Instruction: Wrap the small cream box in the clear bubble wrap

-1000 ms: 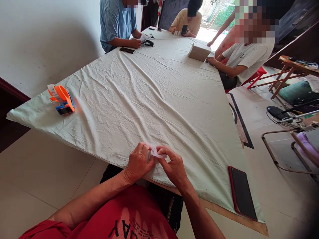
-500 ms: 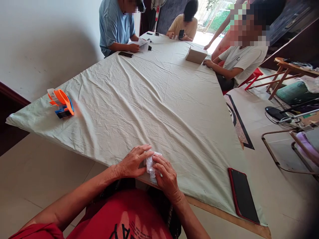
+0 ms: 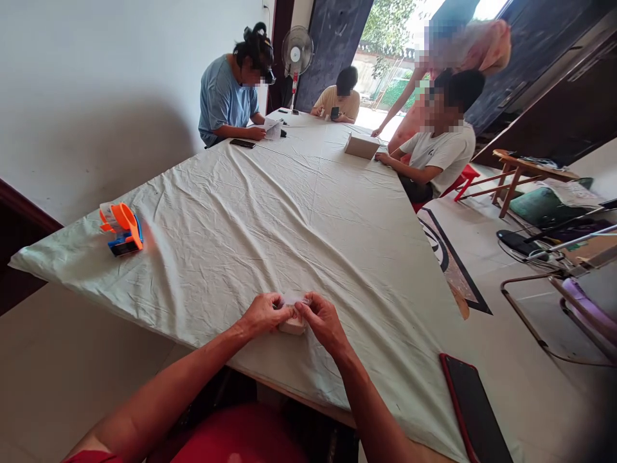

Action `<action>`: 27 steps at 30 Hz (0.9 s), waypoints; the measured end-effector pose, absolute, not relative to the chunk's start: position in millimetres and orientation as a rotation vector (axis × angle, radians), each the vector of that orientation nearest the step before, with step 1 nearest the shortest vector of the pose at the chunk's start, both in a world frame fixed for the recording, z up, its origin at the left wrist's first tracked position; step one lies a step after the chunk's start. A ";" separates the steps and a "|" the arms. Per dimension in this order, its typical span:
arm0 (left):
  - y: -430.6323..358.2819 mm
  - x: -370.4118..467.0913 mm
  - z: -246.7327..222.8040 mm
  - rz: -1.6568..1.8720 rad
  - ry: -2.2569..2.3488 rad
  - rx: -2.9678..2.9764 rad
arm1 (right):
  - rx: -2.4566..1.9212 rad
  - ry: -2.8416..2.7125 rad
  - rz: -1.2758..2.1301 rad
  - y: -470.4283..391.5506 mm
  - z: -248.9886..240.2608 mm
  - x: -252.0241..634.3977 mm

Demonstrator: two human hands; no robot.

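Close to the near edge of the table, a small pale box [image 3: 292, 327] sits between my hands, partly covered by my fingers. Above it shows a piece of thin, whitish see-through plastic wrap [image 3: 292, 298]. My left hand [image 3: 266, 313] is closed, thumb and fingers pinching at the wrap from the left. From the right, my right hand [image 3: 322, 317] pinches the wrap too, its thumb pointing at the box. Fingertips of both hands nearly meet, so the exact grip points are hidden.
A wrinkled pale cloth covers the table [image 3: 337, 257]. An orange and blue tape dispenser [image 3: 124, 230] stands at left; a red-cased phone [image 3: 475, 405] lies at the right edge. Several people sit or stand at the far end, around a cardboard box [image 3: 361, 146] and phones.
The crumpled plastic between my hands is now spread thinner, and the pale box shows beneath it. Both hands have closed into pinches. The camera view has tilted upward.
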State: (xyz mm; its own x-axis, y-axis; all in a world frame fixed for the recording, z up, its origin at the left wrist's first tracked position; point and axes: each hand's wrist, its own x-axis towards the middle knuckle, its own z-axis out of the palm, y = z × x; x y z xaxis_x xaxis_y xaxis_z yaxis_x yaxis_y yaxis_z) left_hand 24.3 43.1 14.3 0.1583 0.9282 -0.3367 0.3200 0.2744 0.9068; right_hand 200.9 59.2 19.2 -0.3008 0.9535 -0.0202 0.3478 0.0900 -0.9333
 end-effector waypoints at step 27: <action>36.8 15.8 1.4 0.887 1.094 1.114 | -1.351 -1.683 1.360 64.6 19.2 199.9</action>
State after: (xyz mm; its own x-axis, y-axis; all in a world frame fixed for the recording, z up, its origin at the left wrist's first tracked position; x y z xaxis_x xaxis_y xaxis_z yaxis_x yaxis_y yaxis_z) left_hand 15.8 36.8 1.4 0.2478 0.9437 -0.2189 -0.0197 0.2308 0.9728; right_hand 199.9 64.6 19.2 -0.3170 0.9366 -0.1492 0.3428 -0.0335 -0.9388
